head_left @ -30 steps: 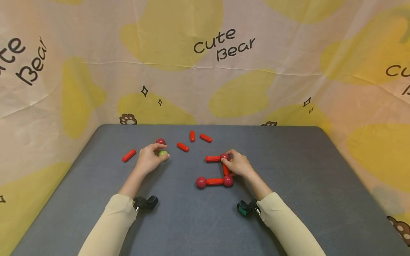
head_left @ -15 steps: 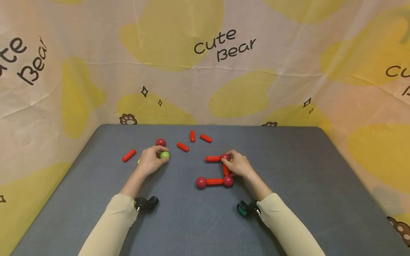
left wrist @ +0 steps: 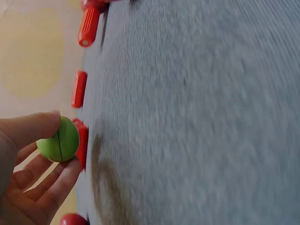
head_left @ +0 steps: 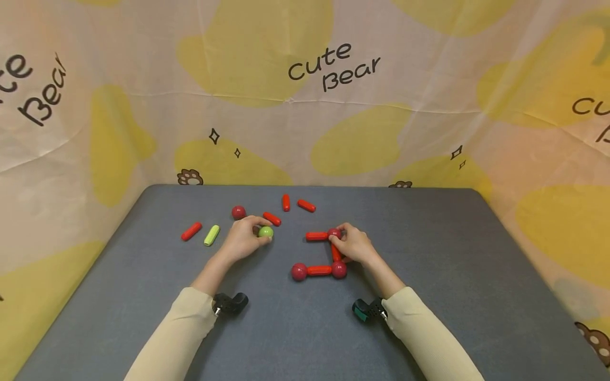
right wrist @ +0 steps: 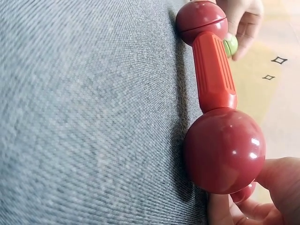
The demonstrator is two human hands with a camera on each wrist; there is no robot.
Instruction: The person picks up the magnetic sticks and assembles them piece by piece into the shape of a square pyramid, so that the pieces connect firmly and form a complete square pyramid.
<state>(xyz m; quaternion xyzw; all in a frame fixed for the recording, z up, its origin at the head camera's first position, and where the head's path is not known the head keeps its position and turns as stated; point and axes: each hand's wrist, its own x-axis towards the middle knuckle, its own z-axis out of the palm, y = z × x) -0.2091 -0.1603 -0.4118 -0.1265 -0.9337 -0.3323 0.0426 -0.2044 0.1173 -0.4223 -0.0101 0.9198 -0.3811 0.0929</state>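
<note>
My left hand (head_left: 242, 241) pinches a green ball (head_left: 266, 232) between thumb and fingers; a thin seam line crosses the ball (left wrist: 58, 140) in the left wrist view. My right hand (head_left: 356, 245) grips the far corner of a joined piece, its thumb and fingers at a dark red ball (head_left: 335, 233). From that ball one red rod (head_left: 316, 236) points left, and another red rod (head_left: 336, 253) runs toward me to a near dark red ball (right wrist: 225, 152). A third red rod (head_left: 319, 271) links this near ball to a left-hand dark red ball (head_left: 299, 272).
Behind the left hand are a loose dark red ball (head_left: 239, 212) and a red rod (head_left: 272, 218). Two more red rods lie farther back, one upright in view (head_left: 286, 202). At left sit a yellow-green rod (head_left: 212, 235) and a red rod (head_left: 191, 232) on the grey table (head_left: 429, 248).
My left hand has picked up the green ball and moved right with it, uncovering the yellow-green rod. My right hand and the joined piece have stayed in place.
</note>
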